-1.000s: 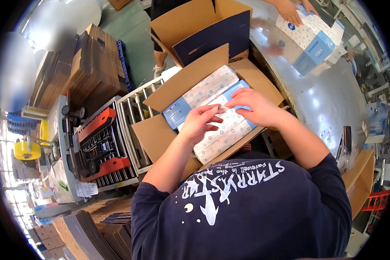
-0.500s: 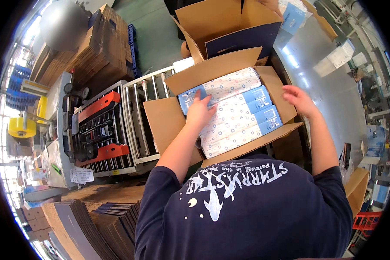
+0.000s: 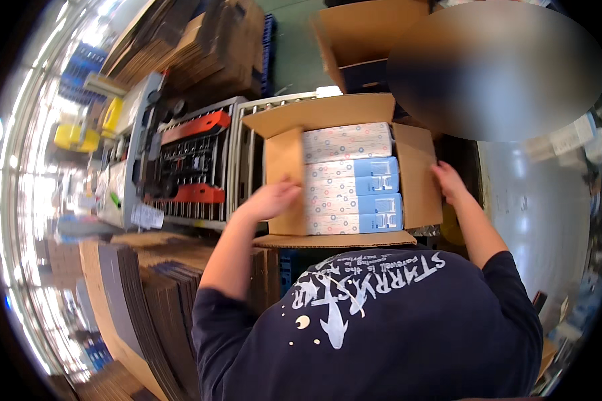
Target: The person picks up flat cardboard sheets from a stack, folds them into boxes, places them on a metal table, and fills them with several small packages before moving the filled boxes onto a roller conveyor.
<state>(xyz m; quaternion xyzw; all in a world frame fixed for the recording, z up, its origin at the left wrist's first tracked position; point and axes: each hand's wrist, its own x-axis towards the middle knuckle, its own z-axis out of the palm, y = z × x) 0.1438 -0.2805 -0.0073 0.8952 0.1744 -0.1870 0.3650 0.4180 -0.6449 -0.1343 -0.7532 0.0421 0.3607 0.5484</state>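
Note:
An open cardboard carton (image 3: 418,210) stands in front of me, packed with rows of white and blue patterned packs (image 3: 379,212). My left hand (image 3: 279,198) lies against the outer face of the carton's left flap (image 3: 287,150), which tilts inward over the ends of the packs. At the outer edge of the right flap (image 3: 416,160), my right hand (image 3: 451,183) touches the cardboard with loosely extended fingers. Neither hand is wrapped round anything. The far flap (image 3: 328,112) and the near flap (image 3: 334,240) are spread outward.
A roller conveyor (image 3: 244,150) with a red-barred machine section (image 3: 197,160) runs to the left. Flattened cartons (image 3: 150,294) stand at lower left, more (image 3: 227,50) at far left. Another open carton (image 3: 374,30) stands beyond mine. A metal table (image 3: 515,200) lies to the right.
My left hand has gone from the packs to the left flap, which now leans inward. My right hand has reached the right flap. The view has turned, and the carton appears straighter.

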